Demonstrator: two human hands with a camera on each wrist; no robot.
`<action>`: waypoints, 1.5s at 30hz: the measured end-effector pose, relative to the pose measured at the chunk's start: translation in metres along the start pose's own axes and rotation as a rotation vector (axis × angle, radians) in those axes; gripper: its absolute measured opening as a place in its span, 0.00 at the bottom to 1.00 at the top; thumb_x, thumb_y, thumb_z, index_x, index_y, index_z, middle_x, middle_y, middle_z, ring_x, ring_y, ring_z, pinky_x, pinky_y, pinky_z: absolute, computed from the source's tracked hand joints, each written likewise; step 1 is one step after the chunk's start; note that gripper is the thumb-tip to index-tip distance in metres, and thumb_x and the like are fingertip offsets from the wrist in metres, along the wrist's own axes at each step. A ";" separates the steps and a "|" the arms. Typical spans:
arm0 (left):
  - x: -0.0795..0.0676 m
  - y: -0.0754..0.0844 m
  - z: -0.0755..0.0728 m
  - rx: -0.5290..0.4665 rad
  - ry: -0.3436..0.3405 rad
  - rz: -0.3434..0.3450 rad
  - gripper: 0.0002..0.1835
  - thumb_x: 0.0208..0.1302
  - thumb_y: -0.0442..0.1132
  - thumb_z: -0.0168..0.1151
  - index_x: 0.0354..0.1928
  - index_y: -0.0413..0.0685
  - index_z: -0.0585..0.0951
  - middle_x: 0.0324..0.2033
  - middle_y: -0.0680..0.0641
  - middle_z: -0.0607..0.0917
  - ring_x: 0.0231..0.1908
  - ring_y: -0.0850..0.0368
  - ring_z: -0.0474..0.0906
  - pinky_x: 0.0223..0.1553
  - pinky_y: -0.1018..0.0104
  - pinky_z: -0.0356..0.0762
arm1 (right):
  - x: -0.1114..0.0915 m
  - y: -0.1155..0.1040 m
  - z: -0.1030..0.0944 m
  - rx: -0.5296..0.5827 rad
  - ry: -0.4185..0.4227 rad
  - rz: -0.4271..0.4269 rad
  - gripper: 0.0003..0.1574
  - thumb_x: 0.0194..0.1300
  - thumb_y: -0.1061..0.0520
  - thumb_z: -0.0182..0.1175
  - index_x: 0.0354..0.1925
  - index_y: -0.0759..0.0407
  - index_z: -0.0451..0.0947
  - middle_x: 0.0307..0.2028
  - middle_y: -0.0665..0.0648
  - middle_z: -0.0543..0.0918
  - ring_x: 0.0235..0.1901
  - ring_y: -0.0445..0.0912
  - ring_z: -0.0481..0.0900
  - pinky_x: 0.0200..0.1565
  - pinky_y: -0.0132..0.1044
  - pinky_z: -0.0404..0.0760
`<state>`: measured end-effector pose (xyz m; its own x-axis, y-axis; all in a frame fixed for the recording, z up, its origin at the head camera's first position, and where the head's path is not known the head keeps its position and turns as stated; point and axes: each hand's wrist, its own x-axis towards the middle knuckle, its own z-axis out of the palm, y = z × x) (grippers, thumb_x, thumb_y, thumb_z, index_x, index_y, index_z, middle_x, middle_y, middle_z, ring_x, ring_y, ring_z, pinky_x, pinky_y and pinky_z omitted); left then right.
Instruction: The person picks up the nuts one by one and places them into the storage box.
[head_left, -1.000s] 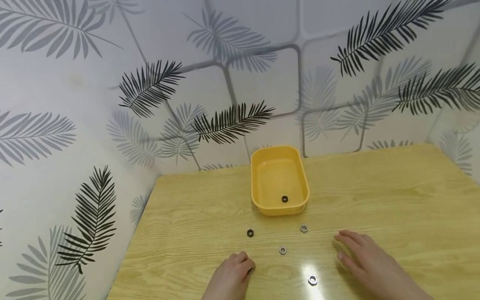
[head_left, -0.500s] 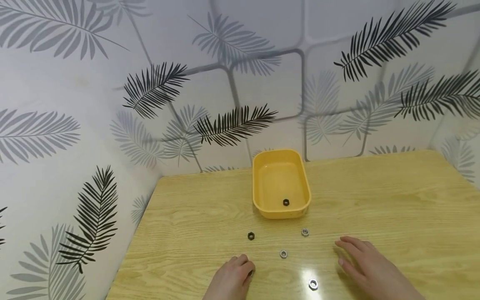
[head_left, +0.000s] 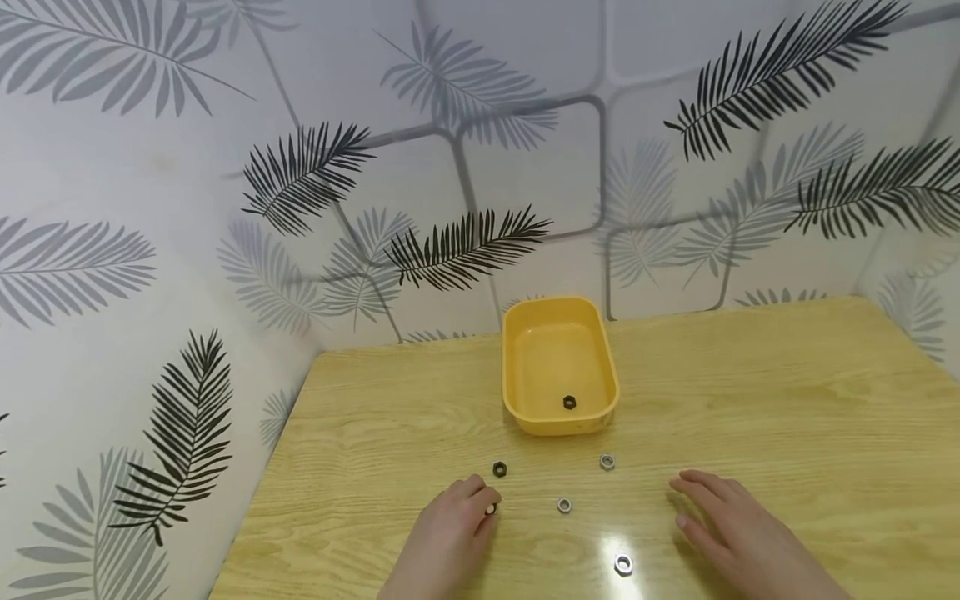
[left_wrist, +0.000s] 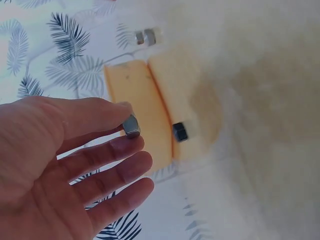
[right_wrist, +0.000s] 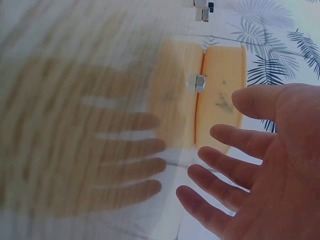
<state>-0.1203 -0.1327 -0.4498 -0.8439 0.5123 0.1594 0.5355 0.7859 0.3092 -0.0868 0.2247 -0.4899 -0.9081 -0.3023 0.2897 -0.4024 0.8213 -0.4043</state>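
Note:
Between thumb and index finger, my left hand [head_left: 450,525] pinches a hex nut [left_wrist: 131,126]; the other fingers spread below it in the left wrist view. Just beyond that hand a black nut [head_left: 500,469] lies on the table, also seen as a dark nut [left_wrist: 180,131] in the left wrist view. My right hand [head_left: 731,525] is held over the table at the right with relaxed fingers and holds nothing. Left of it lie a small silver nut [head_left: 564,505], another silver nut [head_left: 607,461] closer to the tray, and a larger silver nut [head_left: 623,565] near the front.
A yellow plastic tray [head_left: 513,367] stands at the back of the wooden table [head_left: 787,392], near the wall. Inside it, near its front side, lies one black nut [head_left: 569,402]. The leaf-patterned wall [head_left: 525,183] rises behind the table and along its left side.
My left hand has picked the nut up from the table and moved it a little forward, towards the black nut. The right hand stays nearly still.

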 end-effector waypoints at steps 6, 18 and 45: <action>0.008 -0.003 -0.007 0.032 0.055 0.030 0.07 0.61 0.32 0.69 0.40 0.46 0.84 0.32 0.56 0.77 0.28 0.65 0.69 0.29 0.72 0.72 | 0.000 0.001 -0.001 0.010 -0.033 0.022 0.25 0.68 0.51 0.63 0.59 0.61 0.77 0.57 0.58 0.78 0.55 0.55 0.75 0.51 0.55 0.77; 0.025 0.000 -0.015 0.068 0.083 0.064 0.07 0.61 0.32 0.68 0.41 0.48 0.85 0.33 0.54 0.79 0.29 0.64 0.71 0.28 0.72 0.73 | 0.000 0.003 -0.001 0.042 -0.076 0.057 0.26 0.69 0.49 0.62 0.59 0.62 0.76 0.58 0.59 0.77 0.56 0.59 0.74 0.52 0.59 0.74; 0.061 -0.003 -0.035 0.096 0.146 0.092 0.06 0.65 0.34 0.66 0.43 0.49 0.84 0.35 0.53 0.80 0.31 0.62 0.74 0.31 0.68 0.76 | -0.001 0.003 -0.002 0.036 -0.069 0.044 0.26 0.69 0.50 0.62 0.60 0.62 0.76 0.58 0.59 0.77 0.56 0.58 0.74 0.54 0.58 0.74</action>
<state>-0.1746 -0.1154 -0.4080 -0.7835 0.5333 0.3190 0.6053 0.7710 0.1977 -0.0866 0.2286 -0.4899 -0.9304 -0.2998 0.2110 -0.3646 0.8170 -0.4469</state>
